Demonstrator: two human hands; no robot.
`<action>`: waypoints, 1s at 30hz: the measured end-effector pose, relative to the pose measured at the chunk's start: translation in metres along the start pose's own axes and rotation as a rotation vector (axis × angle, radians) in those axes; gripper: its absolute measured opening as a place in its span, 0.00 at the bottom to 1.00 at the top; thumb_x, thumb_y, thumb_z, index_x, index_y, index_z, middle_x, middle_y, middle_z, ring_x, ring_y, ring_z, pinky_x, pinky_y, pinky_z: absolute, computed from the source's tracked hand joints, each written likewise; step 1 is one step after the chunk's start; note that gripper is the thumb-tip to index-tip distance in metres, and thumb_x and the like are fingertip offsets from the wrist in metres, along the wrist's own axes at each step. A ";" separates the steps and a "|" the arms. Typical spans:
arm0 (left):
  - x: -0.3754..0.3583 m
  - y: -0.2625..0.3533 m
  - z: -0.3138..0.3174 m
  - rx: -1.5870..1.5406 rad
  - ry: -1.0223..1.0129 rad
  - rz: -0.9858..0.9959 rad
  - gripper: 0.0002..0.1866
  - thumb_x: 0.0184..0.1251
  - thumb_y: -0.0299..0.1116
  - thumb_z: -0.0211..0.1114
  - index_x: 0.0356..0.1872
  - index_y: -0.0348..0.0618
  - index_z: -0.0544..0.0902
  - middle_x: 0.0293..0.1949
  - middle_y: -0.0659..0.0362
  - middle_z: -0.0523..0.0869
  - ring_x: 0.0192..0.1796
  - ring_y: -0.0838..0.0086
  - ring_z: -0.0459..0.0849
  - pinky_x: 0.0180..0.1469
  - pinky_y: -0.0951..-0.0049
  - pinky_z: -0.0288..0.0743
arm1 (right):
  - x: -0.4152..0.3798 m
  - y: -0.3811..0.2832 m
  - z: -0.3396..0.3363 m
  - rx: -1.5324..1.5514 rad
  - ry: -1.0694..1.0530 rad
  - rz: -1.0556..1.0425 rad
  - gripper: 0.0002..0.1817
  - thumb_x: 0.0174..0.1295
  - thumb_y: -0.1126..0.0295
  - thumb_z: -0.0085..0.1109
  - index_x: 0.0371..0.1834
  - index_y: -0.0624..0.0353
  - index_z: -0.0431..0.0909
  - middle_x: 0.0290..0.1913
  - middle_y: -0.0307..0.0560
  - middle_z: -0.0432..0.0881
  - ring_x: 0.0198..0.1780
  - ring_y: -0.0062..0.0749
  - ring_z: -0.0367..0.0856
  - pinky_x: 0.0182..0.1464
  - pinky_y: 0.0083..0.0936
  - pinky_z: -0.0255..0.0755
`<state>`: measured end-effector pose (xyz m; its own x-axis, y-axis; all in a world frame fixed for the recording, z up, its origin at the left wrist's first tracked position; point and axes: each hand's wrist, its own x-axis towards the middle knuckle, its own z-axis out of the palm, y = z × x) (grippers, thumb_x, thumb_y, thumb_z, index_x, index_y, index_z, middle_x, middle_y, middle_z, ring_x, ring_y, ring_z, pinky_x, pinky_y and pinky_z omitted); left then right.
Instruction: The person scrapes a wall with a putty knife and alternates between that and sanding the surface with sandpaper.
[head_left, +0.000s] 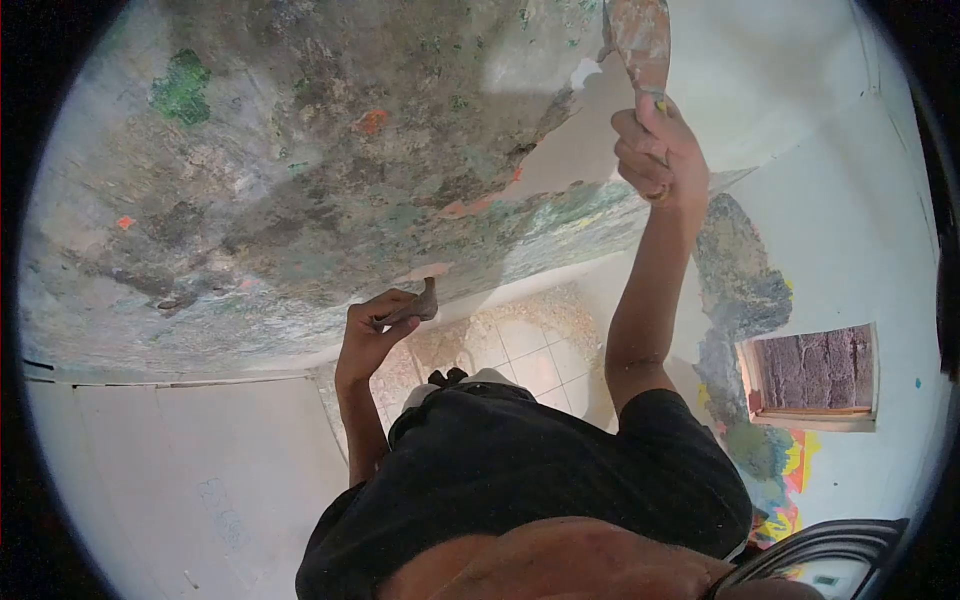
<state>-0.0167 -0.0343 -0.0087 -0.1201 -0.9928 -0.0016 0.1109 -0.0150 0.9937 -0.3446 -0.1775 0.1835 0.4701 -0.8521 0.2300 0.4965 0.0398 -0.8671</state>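
My right hand (660,150) is raised at the upper right, its fingers wrapped round the handle of a putty knife (643,45). The wide, smeared blade points up and lies against or close to the wall (330,180), beside a smooth pale patch (590,130). Lower down, near the middle, my left hand (378,330) grips a second flat blade, apparently another putty knife (424,303), with its edge near the wall. Fingers cover most of both handles. The wall is mottled grey and brown with peeling paint and spots of green and orange.
Pale debris lies on the tiled floor (525,350) below me. At the right, a small window opening (815,370) sits in a white wall with patchy peeled paint (740,265). A plain white surface (200,480) fills the lower left.
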 end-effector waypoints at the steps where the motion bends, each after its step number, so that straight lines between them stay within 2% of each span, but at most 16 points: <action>1: 0.000 -0.003 -0.001 0.010 -0.001 0.010 0.10 0.54 0.18 0.73 0.38 0.33 0.88 0.41 0.59 0.87 0.45 0.76 0.82 0.50 0.74 0.74 | -0.004 0.004 0.002 -0.018 0.041 0.005 0.14 0.75 0.60 0.52 0.57 0.55 0.69 0.18 0.31 0.63 0.09 0.09 0.55 0.06 0.10 0.49; 2: 0.000 -0.005 -0.004 0.024 0.000 0.024 0.10 0.54 0.18 0.73 0.39 0.34 0.88 0.41 0.59 0.87 0.45 0.76 0.82 0.50 0.74 0.74 | -0.006 0.009 0.005 -0.034 0.079 0.006 0.15 0.75 0.59 0.52 0.58 0.55 0.68 0.18 0.31 0.63 0.09 0.09 0.54 0.06 0.10 0.49; 5: -0.003 -0.005 -0.009 0.036 -0.017 0.063 0.11 0.56 0.15 0.70 0.41 0.33 0.88 0.44 0.56 0.87 0.49 0.73 0.84 0.53 0.73 0.77 | -0.001 0.014 0.018 0.073 0.110 0.010 0.10 0.73 0.61 0.56 0.48 0.54 0.75 0.16 0.29 0.63 0.08 0.09 0.53 0.07 0.11 0.47; 8: -0.004 -0.001 -0.006 0.050 0.009 0.011 0.12 0.56 0.14 0.69 0.42 0.33 0.88 0.44 0.56 0.87 0.49 0.73 0.84 0.53 0.73 0.77 | 0.002 0.016 0.012 0.079 0.113 -0.028 0.10 0.73 0.62 0.55 0.48 0.54 0.74 0.16 0.28 0.62 0.08 0.09 0.53 0.07 0.11 0.47; 11: -0.007 -0.009 -0.013 0.033 -0.015 0.054 0.12 0.57 0.14 0.69 0.43 0.33 0.88 0.44 0.56 0.87 0.49 0.73 0.84 0.53 0.74 0.77 | -0.004 0.025 0.022 0.141 0.051 0.004 0.09 0.74 0.61 0.55 0.46 0.54 0.73 0.16 0.29 0.62 0.08 0.10 0.53 0.07 0.11 0.47; 14: -0.007 -0.008 -0.010 0.067 0.018 0.034 0.12 0.57 0.14 0.69 0.43 0.33 0.88 0.44 0.56 0.87 0.48 0.73 0.84 0.52 0.74 0.77 | 0.009 0.021 0.024 0.194 0.024 -0.028 0.17 0.78 0.61 0.46 0.64 0.54 0.67 0.19 0.30 0.62 0.09 0.10 0.54 0.07 0.10 0.48; 17: -0.012 -0.003 -0.009 0.037 -0.004 0.057 0.11 0.58 0.15 0.69 0.43 0.33 0.88 0.43 0.57 0.87 0.48 0.74 0.84 0.52 0.74 0.77 | -0.005 0.033 0.027 0.160 0.112 -0.049 0.18 0.79 0.62 0.41 0.67 0.52 0.65 0.19 0.31 0.63 0.10 0.11 0.55 0.07 0.10 0.51; 20: -0.013 -0.007 -0.013 0.078 0.016 0.052 0.11 0.57 0.15 0.68 0.42 0.32 0.88 0.43 0.57 0.87 0.48 0.74 0.84 0.52 0.74 0.77 | -0.001 0.035 0.026 0.317 -0.058 -0.053 0.18 0.80 0.62 0.39 0.68 0.51 0.63 0.19 0.31 0.64 0.09 0.11 0.55 0.07 0.10 0.52; 24: -0.018 0.001 -0.011 0.083 0.014 0.031 0.11 0.57 0.15 0.69 0.42 0.32 0.87 0.43 0.57 0.87 0.47 0.75 0.83 0.50 0.75 0.77 | -0.006 0.046 0.021 0.279 -0.014 -0.047 0.15 0.79 0.60 0.41 0.62 0.50 0.67 0.19 0.32 0.64 0.09 0.12 0.55 0.08 0.11 0.53; 30: -0.019 0.000 -0.010 0.047 0.007 0.028 0.11 0.57 0.15 0.69 0.41 0.32 0.87 0.43 0.57 0.87 0.47 0.75 0.83 0.50 0.75 0.75 | -0.001 0.042 0.028 0.236 0.083 -0.023 0.13 0.79 0.60 0.42 0.61 0.45 0.68 0.20 0.32 0.65 0.10 0.12 0.55 0.08 0.12 0.50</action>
<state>-0.0046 -0.0166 -0.0102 -0.1103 -0.9936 0.0254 0.0677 0.0180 0.9975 -0.3037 -0.1609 0.1589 0.4003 -0.8936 0.2032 0.6678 0.1325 -0.7325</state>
